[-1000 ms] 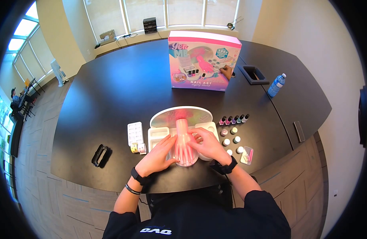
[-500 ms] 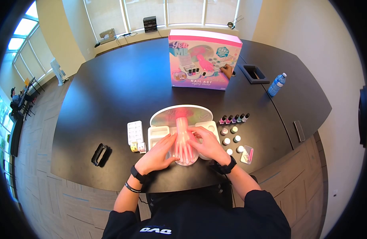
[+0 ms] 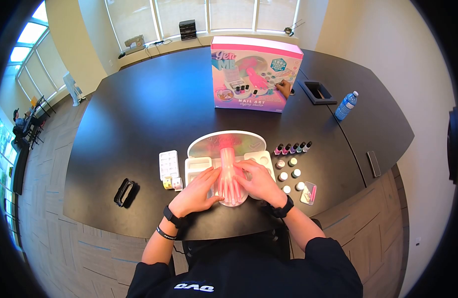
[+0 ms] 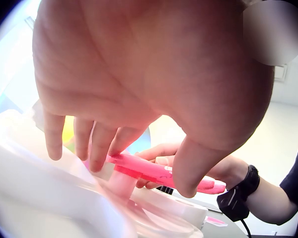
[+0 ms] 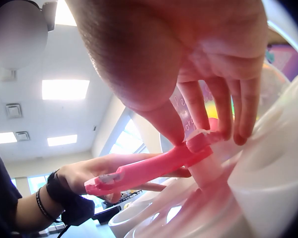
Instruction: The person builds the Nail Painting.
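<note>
In the head view a pink model hand (image 3: 230, 180) lies palm down, fingers toward me, on a white nail-art station (image 3: 196, 163) with a mirror (image 3: 204, 145) behind. My left hand (image 3: 195, 192) touches its left side with straight fingers, the thumb near the model fingers. From the other side my right hand (image 3: 261, 183) rests against it, fingers reaching toward its wrist. The left wrist view has the model hand (image 4: 149, 169) raised on a pale post (image 4: 121, 186), with my left thumb beside it. In the right wrist view my right thumb touches the model hand (image 5: 151, 166).
Right of the station stand nail polish bottles (image 3: 286, 148), several small jars (image 3: 283, 176) and a clear case (image 3: 308, 193). Left lie a white tray (image 3: 168, 165), tape rolls (image 3: 172, 184) and a black band-like object (image 3: 123, 192). Farther off are the product box (image 3: 253, 74) and a water bottle (image 3: 345, 105).
The right hand's fingers have shifted slightly and lie flatter against the model hand. The left hand and the station have stayed in place.
</note>
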`<move>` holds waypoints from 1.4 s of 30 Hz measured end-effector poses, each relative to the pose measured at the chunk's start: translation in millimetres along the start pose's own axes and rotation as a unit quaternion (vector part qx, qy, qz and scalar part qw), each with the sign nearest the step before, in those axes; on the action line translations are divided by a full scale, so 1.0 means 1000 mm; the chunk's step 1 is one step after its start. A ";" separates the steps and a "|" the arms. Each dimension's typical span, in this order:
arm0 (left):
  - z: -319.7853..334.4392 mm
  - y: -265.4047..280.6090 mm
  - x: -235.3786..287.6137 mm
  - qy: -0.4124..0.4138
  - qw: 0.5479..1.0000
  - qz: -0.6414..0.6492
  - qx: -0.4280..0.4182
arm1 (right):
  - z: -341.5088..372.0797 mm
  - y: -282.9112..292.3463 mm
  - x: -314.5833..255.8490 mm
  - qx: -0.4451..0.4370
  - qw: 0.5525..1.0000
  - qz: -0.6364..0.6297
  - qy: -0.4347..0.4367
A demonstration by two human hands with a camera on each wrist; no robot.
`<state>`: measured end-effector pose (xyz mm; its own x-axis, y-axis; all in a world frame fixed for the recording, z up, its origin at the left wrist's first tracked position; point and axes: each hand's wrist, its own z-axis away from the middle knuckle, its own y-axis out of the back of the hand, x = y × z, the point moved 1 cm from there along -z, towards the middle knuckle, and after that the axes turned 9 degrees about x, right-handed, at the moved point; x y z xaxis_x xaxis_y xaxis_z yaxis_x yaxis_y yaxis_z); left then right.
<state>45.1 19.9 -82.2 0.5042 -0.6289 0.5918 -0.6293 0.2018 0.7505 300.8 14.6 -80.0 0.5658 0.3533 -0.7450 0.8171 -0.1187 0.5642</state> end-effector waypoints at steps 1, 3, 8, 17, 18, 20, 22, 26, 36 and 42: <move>0.000 0.000 0.000 0.003 1.000 -0.002 -0.001 | 0.000 -0.001 0.000 0.000 1.000 -0.001 0.000; 0.000 0.000 0.000 0.006 1.000 -0.003 -0.002 | 0.001 -0.002 -0.001 0.002 1.000 0.010 0.005; -0.001 0.003 0.002 0.019 1.000 -0.005 -0.006 | 0.002 -0.003 -0.001 0.006 1.000 0.006 0.012; -0.003 0.002 0.002 0.030 1.000 -0.002 -0.004 | 0.003 -0.003 -0.002 0.008 1.000 0.002 0.016; -0.003 0.003 0.002 0.030 1.000 -0.002 -0.004 | 0.003 -0.003 -0.002 0.010 1.000 0.003 0.016; -0.004 0.003 0.003 0.032 0.999 0.002 -0.001 | 0.005 -0.004 -0.002 0.016 1.000 0.002 0.018; -0.004 0.003 0.002 0.030 1.000 0.006 0.000 | 0.005 -0.004 -0.002 0.021 1.000 0.001 0.019; -0.005 0.005 0.004 0.028 1.000 0.009 0.004 | 0.005 -0.004 -0.002 0.019 1.000 -0.004 0.017; -0.003 0.004 0.002 0.012 1.000 -0.001 0.017 | 0.004 0.000 -0.008 0.019 1.000 -0.013 0.012; -0.003 0.007 0.006 0.023 1.000 0.008 0.011 | 0.004 -0.001 -0.007 0.032 0.999 -0.013 0.028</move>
<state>45.5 19.7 -72.2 0.5196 -0.5903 0.6176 -0.6510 0.1946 0.7337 296.6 8.7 -77.0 0.5382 0.4082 -0.7374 0.8382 -0.1674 0.5191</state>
